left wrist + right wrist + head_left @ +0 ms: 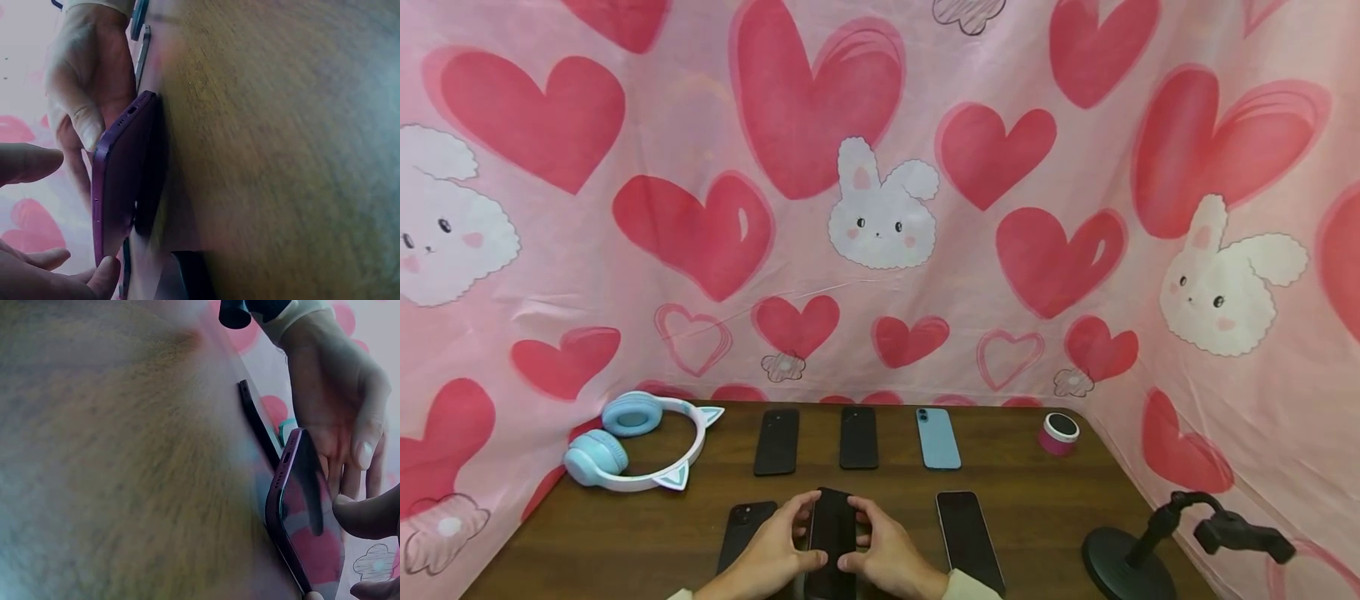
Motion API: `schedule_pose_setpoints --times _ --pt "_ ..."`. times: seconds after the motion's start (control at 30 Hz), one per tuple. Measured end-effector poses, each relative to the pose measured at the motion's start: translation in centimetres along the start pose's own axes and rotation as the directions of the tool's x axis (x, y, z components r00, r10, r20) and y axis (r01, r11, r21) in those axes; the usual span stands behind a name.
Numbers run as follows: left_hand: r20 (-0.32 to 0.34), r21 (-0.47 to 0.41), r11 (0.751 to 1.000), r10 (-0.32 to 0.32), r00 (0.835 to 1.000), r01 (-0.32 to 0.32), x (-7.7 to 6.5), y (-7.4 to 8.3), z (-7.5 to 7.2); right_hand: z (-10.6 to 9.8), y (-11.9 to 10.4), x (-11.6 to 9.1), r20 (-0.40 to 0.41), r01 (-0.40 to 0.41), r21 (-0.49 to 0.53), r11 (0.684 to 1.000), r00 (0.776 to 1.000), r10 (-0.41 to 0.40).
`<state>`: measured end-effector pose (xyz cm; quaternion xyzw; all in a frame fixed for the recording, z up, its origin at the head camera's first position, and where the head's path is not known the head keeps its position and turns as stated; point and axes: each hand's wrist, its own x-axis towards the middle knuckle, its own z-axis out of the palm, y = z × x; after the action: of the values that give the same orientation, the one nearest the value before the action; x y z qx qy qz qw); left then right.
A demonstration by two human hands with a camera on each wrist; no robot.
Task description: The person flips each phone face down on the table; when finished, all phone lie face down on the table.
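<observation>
A dark phone with a purple edge (97,206) is between my two hands at the table's near side, tilted with its charging-port end toward me. My left hand (775,550) holds its left edge with the fingertips, while the left thumb appears slightly off the glass in the right wrist view. On the other side, my right hand (891,546) grips the edge, with its thumb (369,517) against the glossy face. A black phone (741,529) lies beside my left wrist, partly hidden by it. To the right of my right hand lies another phone (968,537), dark screen up.
Along the back lie two black phones (777,442) and a light blue phone (938,438). Blue cat-ear headphones (658,479) rest at the left. A pink and white round object (1058,435) stands back right, and a black stand (1127,567) front right. Patterned pink cloth (880,287) surrounds the table.
</observation>
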<state>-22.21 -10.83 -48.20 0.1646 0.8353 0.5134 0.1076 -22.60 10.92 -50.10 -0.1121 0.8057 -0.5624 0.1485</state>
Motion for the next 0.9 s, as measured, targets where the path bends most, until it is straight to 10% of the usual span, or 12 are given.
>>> schedule_pose_setpoints --times 0.37,0.9 --pt "0.041 -0.23 0.97 0.088 0.995 -0.077 -0.5 0.7 0.4 0.7 -0.2 0.1 0.001 0.021 0.053 0.998 1.0 -0.021" --pt "0.133 -0.513 0.853 0.188 0.973 -0.095 0.5 -0.8 0.2 -0.8 0.3 0.3 0.175 0.12 0.324 0.938 0.967 -0.184"
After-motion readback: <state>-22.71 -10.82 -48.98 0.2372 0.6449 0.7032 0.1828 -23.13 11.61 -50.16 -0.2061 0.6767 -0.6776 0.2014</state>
